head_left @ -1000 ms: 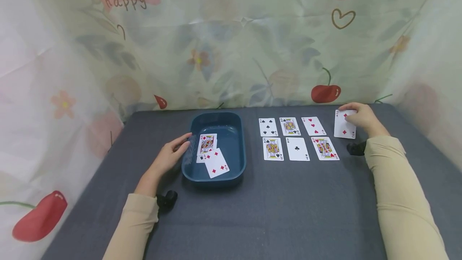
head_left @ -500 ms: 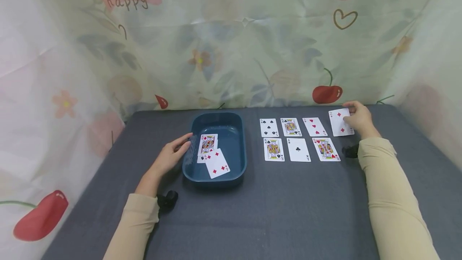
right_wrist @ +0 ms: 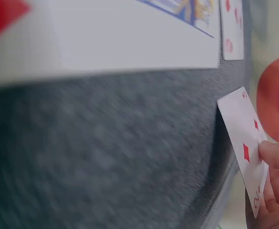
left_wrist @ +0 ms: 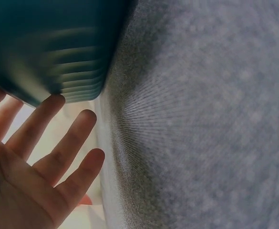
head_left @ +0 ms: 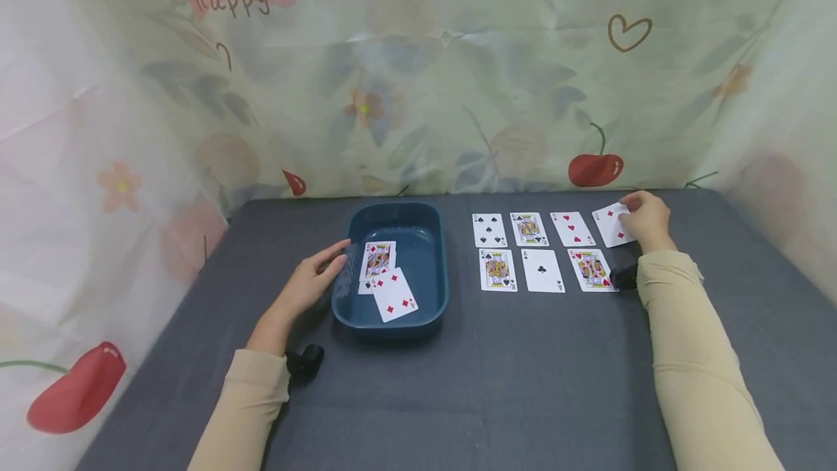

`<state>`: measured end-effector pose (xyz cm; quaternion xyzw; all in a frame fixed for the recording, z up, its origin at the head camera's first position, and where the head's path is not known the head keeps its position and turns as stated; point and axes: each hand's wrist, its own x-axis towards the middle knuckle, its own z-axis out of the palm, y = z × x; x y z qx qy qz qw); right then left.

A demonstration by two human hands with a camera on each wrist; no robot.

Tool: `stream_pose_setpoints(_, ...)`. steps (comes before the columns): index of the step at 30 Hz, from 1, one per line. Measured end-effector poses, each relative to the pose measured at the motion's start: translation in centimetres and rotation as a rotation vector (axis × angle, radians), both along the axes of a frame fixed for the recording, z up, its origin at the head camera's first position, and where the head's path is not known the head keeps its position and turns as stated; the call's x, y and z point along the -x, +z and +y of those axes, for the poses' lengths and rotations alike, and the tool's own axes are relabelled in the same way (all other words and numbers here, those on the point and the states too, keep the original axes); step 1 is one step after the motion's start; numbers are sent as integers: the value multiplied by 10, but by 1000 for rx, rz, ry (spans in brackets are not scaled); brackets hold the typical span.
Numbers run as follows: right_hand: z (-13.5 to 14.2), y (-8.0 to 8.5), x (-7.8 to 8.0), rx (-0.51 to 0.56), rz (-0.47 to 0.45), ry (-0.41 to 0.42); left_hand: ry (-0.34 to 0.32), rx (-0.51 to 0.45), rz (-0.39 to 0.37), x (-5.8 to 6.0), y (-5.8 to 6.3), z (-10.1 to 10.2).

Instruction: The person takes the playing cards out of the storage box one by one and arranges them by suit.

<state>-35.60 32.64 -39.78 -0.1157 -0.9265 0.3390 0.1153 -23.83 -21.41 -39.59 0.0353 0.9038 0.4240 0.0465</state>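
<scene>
My right hand [head_left: 647,219] pinches a two of diamonds [head_left: 611,223] at the right end of the back row of cards. In the right wrist view the thumb lies on the face of this playing card [right_wrist: 242,138], which tilts up from the cloth at one edge. My left hand [head_left: 307,280] is at the left side of a dark blue tray [head_left: 431,267], fingertips right at its rim. The left wrist view shows the fingers [left_wrist: 65,145] extended and spread beside the tray wall. Inside the tray lie a face card [head_left: 378,259] and an ace-to-four-type diamond card [head_left: 395,295], overlapping.
To the left of the held card lie a five of spades [head_left: 490,230], a king [head_left: 529,229] and a three of hearts [head_left: 572,229]. The front row has a king [head_left: 498,270], an ace of clubs [head_left: 543,270] and a king of hearts [head_left: 592,270]. Patterned curtains surround the grey tablecloth [head_left: 484,384].
My right hand has moved left with the two of diamonds, bringing it close to the three of hearts and turning it slightly. The left hand and tray stay put.
</scene>
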Motion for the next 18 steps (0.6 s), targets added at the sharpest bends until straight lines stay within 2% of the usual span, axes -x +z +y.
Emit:
stream_pose_setpoints(9,-1,-5,-2,-24,-7,-24,0,-7,-14,-1,2,2)
stream_pose_setpoints(18,-3,2,-1,-15,-78,-45,-3,4,2,0,0,1)
